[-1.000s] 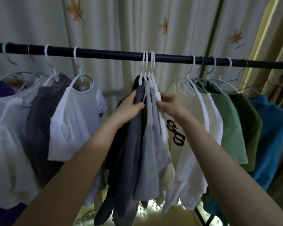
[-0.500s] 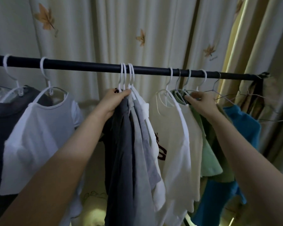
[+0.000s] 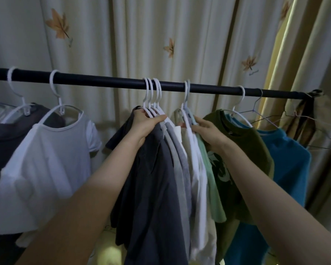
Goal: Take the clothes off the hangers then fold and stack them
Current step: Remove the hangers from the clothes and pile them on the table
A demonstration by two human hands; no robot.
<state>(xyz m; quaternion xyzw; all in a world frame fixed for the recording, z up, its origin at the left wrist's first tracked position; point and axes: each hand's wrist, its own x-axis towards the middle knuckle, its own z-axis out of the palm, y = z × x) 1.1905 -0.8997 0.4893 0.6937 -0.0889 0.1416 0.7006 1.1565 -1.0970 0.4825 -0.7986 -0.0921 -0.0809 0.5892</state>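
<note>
Home: clothes rail (image 3: pixel 122 84), leaf-print curtains (image 3: pixel 141 44)

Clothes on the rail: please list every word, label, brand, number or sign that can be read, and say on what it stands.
No text can be read in this view.
Olive shirt: a pale print on the front, partly hidden, too unclear to read as letters.
Curtain: only a leaf pattern, no words.

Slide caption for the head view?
Left hand grips the grey shirts' hangers; right hand grips the white and green shirts' hangers, all on the rail.
</note>
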